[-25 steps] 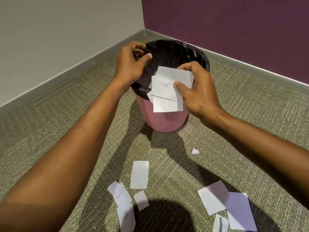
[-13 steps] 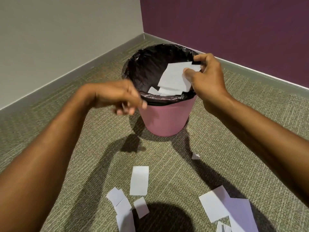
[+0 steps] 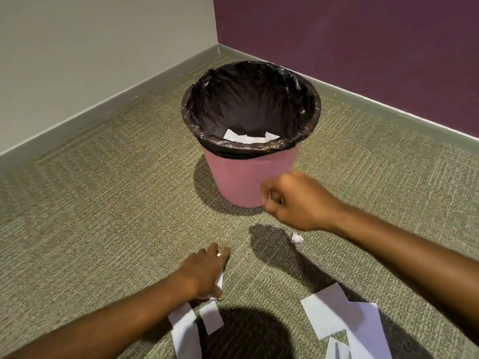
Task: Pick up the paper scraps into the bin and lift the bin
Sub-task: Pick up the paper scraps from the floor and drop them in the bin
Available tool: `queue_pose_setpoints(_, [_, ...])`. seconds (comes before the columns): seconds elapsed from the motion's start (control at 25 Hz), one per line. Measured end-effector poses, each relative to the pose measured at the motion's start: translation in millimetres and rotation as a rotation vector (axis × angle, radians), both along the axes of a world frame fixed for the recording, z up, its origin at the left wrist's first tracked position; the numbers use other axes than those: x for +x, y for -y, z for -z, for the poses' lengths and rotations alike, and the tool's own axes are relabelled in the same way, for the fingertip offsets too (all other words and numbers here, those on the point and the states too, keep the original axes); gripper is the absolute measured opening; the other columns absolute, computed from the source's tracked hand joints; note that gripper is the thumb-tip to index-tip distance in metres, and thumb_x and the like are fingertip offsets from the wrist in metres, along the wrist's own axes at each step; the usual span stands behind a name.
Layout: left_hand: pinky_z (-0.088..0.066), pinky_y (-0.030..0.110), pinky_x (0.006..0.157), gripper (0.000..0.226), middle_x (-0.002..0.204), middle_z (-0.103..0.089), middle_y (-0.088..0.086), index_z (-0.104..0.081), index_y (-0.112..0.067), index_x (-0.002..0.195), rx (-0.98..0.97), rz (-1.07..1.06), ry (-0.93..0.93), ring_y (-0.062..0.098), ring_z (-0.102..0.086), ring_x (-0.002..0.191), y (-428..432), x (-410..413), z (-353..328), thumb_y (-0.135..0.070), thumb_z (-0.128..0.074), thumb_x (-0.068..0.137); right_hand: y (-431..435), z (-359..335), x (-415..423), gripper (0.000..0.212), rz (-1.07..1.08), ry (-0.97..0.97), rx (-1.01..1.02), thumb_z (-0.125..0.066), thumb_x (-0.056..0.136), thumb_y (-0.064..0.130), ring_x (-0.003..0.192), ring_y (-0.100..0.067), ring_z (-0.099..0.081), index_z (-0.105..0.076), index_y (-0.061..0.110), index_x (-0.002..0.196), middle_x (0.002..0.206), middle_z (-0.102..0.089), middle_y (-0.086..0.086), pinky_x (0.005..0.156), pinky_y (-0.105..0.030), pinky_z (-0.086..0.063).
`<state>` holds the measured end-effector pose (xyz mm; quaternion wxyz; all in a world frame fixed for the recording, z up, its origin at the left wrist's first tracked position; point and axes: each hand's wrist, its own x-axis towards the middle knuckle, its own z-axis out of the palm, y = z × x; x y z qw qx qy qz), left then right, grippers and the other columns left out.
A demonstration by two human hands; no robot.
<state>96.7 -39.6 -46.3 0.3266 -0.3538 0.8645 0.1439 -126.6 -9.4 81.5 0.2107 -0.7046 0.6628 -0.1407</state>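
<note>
The pink bin (image 3: 238,177) with a black liner stands upright on the carpet near the room's corner. White scraps (image 3: 248,137) lie at its bottom. My left hand (image 3: 204,273) is down on the carpet in front of the bin, fingers closed over a rectangular paper scrap (image 3: 220,282) whose white edges show under the hand. My right hand (image 3: 298,200) hovers at the bin's lower right side, fingers curled and holding nothing. A small crumpled scrap (image 3: 296,238) lies just below that hand.
More scraps lie on the carpet: two strips (image 3: 211,317) (image 3: 185,332) by my left forearm and larger sheets (image 3: 326,310) (image 3: 368,330) at the lower right. A grey wall (image 3: 77,47) and a purple wall (image 3: 363,47) meet behind the bin.
My right hand let the sheets drop into the bin and pulled back down in front of it. My left hand left the rim and came down onto a scrap on the carpet.
</note>
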Motion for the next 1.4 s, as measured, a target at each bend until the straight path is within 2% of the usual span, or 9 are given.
queue_pose_setpoints(0.2, [-0.048, 0.046, 0.089, 0.085, 0.145, -0.029, 0.017, -0.016, -0.018, 0.148, -0.108, 0.002, -0.108, 0.036, -0.042, 0.122, -14.9, 6.1, 16.7, -0.034, -0.071, 0.085, -31.0, 112.2, -28.4, 0.057, -0.017, -0.429, 0.447, -0.057, 0.094, 0.017, 0.12, -0.035, -0.051, -0.034, 0.018, 0.146, 0.142, -0.041, -0.015, 0.09, -0.044, -0.05])
queue_pose_setpoints(0.44, [-0.048, 0.042, 0.079, 0.054, 0.133, -0.037, 0.015, -0.038, -0.013, 0.125, -0.067, -0.053, -0.154, 0.034, -0.047, 0.111, -12.4, -2.1, 15.1, -0.016, -0.07, 0.083, -59.0, 153.8, -20.1, 0.049, -0.115, -0.534, 0.314, -0.059, 0.086, -0.007, 0.108, -0.034, -0.049, -0.046, 0.005, 0.132, 0.13, -0.044, -0.017, 0.079, -0.04, -0.056])
queue_pose_setpoints(0.6, [-0.046, 0.04, 0.082, 0.053, 0.132, -0.038, 0.013, -0.042, -0.01, 0.125, -0.021, -0.082, -0.109, 0.033, -0.048, 0.113, -11.2, -7.2, 15.7, -0.027, -0.07, 0.083, -51.2, 131.9, -9.7, 0.024, -0.111, -0.444, 0.305, -0.051, 0.094, -0.005, 0.1, -0.028, -0.06, -0.063, 0.0, 0.115, 0.121, -0.056, -0.017, 0.077, -0.029, -0.057])
queue_pose_setpoints(0.76, [-0.045, 0.035, 0.075, 0.044, 0.127, -0.042, 0.011, -0.05, -0.009, 0.118, 0.038, -0.113, -0.093, 0.029, -0.053, 0.105, 0.2, -11.3, 16.1, -0.033, -0.065, 0.084, -25.6, 58.4, 2.9, 0.019, -0.062, -0.118, 0.258, -0.057, 0.09, -0.004, 0.098, -0.018, -0.063, -0.068, 0.005, 0.101, 0.115, -0.065, -0.008, 0.083, -0.028, -0.056])
queue_pose_setpoints(0.92, [-0.044, 0.035, 0.067, 0.036, 0.125, -0.045, 0.012, -0.059, -0.005, 0.104, 0.15, -0.076, -0.055, 0.025, -0.054, 0.092, 0.6, -25.2, 0.8, -0.035, -0.063, 0.084, 0.5, -36.7, 18.8, 0.013, -0.07, 0.198, -0.012, -0.069, 0.09, 0.014, 0.075, 0.007, -0.055, -0.073, 0.016, 0.102, 0.091, -0.058, 0.019, 0.064, -0.013, -0.047])
queue_pose_setpoints(1.04, [-0.049, 0.038, 0.064, 0.037, 0.103, -0.056, 0.011, -0.06, -0.002, 0.098, 0.287, -0.028, -0.075, 0.025, -0.058, 0.083, -1.6, -43.7, -41.0, -0.036, -0.066, 0.084, 17.3, -66.8, 9.4, 0.018, 0.031, 0.241, -0.336, -0.068, 0.09, 0.014, 0.081, 0.005, -0.057, -0.074, 0.017, 0.107, 0.096, -0.061, 0.013, 0.067, -0.009, -0.048])
queue_pose_setpoints(1.24, [-0.046, 0.032, 0.06, 0.025, 0.085, -0.062, 0.002, -0.058, -0.015, 0.097, 0.414, 0.086, -0.273, 0.014, -0.056, 0.071, 15.4, -62.9, -190.0, -0.034, -0.07, 0.085, 44.1, -64.9, -24.4, 0.041, 0.23, 0.22, -0.429, -0.058, 0.091, 0.005, 0.105, -0.005, -0.057, -0.065, 0.019, 0.129, 0.133, -0.06, 0.001, 0.084, -0.004, -0.042])
queue_pose_setpoints(1.32, [-0.056, 0.04, 0.069, 0.017, 0.086, -0.07, -0.001, -0.061, -0.022, 0.092, 0.357, 0.045, -0.466, 0.017, -0.066, 0.075, 29.8, -58.2, -245.2, -0.033, -0.071, 0.083, 45.8, -60.7, -30.6, 0.043, 0.226, 0.201, -0.429, -0.056, 0.089, 0.001, 0.112, -0.009, -0.058, -0.065, 0.018, 0.128, 0.134, -0.06, 0.0, 0.093, -0.017, -0.046])
queue_pose_setpoints(1.4, [-0.06, 0.045, 0.07, 0.015, 0.086, -0.072, 0.004, -0.064, -0.02, 0.089, 0.283, -0.056, -0.672, 0.024, -0.07, 0.078, 47.6, -54.8, -281.7, -0.03, -0.072, 0.081, 42.0, -60.9, -30.7, 0.033, 0.246, 0.192, -0.463, -0.056, 0.089, 0.001, 0.098, -0.006, -0.061, -0.071, 0.014, 0.115, 0.118, -0.066, 0.0, 0.083, -0.011, -0.046])
